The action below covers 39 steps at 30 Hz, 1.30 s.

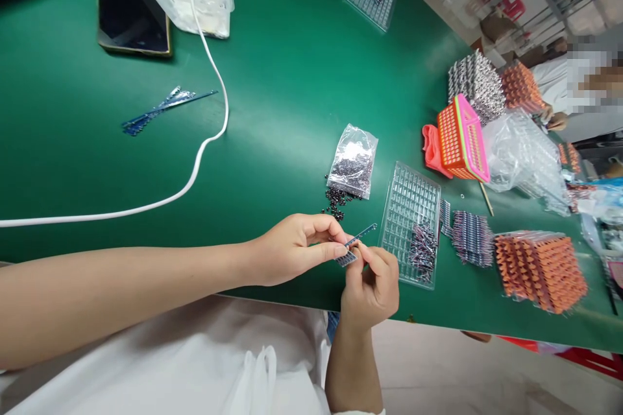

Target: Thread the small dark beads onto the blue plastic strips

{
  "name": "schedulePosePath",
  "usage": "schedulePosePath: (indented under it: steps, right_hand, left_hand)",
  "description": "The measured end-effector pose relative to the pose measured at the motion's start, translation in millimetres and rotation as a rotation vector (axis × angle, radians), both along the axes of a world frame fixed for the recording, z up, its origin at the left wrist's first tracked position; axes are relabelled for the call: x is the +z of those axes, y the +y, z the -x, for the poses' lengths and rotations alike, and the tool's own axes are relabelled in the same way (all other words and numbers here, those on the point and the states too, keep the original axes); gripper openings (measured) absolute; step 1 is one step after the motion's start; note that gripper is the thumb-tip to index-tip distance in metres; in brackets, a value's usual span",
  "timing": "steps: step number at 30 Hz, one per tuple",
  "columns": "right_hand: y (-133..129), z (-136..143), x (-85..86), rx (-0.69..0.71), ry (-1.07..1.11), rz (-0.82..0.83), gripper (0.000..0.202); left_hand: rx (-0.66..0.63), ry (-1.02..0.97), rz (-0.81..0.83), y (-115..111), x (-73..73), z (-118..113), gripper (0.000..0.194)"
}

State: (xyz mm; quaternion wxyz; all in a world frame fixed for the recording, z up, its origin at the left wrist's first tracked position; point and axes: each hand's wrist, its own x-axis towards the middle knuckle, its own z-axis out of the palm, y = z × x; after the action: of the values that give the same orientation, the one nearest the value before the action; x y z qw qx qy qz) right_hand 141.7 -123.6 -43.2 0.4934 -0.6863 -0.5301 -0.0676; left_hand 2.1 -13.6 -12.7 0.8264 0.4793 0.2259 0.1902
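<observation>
We are observing a uniformly green tabletop (pixel 272 91), a plain white cable (pixel 195 166), a black phone screen (pixel 129 13), a dark blue strip (pixel 361 235) and a bundle of blue strips (pixel 160 110) with silvery glints. We are noting near-black beads (pixel 335 200), a clear, colourless tray (pixel 409 201) patterned in a regular grid, and a red-orange basket (pixel 451 142) with rows of perforations and a bright pink face edged in lime. We are also finding orange ridged rows across one stack (pixel 540 271), black-and-white speckling on another stack (pixel 476 84) and plain white on the garment (pixel 195 356).

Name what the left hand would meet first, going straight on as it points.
The left hand would likely meet the right hand first, just ahead; the clear tray looks farther along, though depth is unclear.
</observation>
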Motion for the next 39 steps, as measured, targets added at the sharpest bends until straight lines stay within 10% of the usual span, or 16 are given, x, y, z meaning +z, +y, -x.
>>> schedulePosePath:
  steps: [29, 39]
  right_hand:
    - [2.4, -2.4, -3.0, 0.070, -0.121, 0.006, 0.026]
    - [3.2, -2.1, -3.2, 0.030, -0.177, 0.016, 0.023]
  left_hand:
    - [-0.051, 0.183, -0.170, 13.5, 5.9, 4.6, 0.021]
    - [-0.011, 0.174, -0.566, 9.7, 5.8, 6.9, 0.017]
